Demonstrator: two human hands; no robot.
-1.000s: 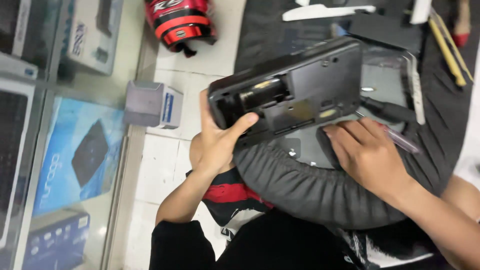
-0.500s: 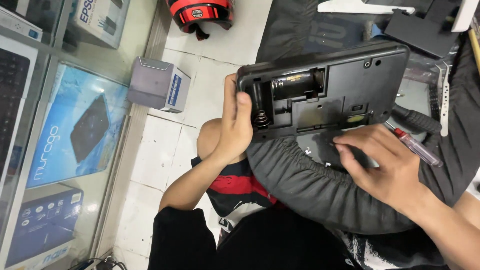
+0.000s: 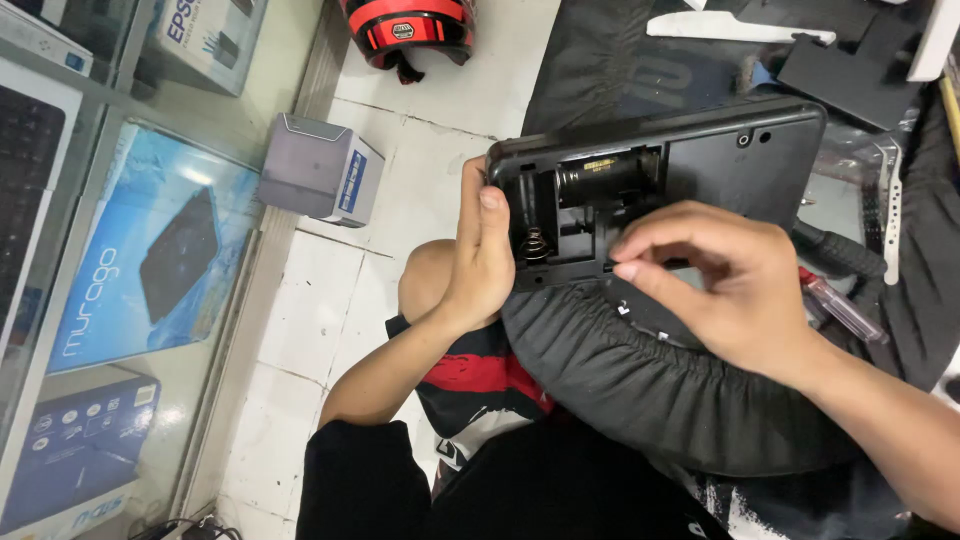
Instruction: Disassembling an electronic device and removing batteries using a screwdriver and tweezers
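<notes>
Device [image 3: 700, 170] steadier; right hand [image 3: 730, 280] now over it (fingers pinched).

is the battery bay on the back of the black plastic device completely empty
No: a black cylindrical battery lies in the upper slot of the black plastic device; the lower slot is empty.

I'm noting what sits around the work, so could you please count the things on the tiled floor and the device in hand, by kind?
Black device with open battery bay, held by left hand and right hand: 1
Red and black helmet: 1
Small grey box: 1
Total: 3
</notes>
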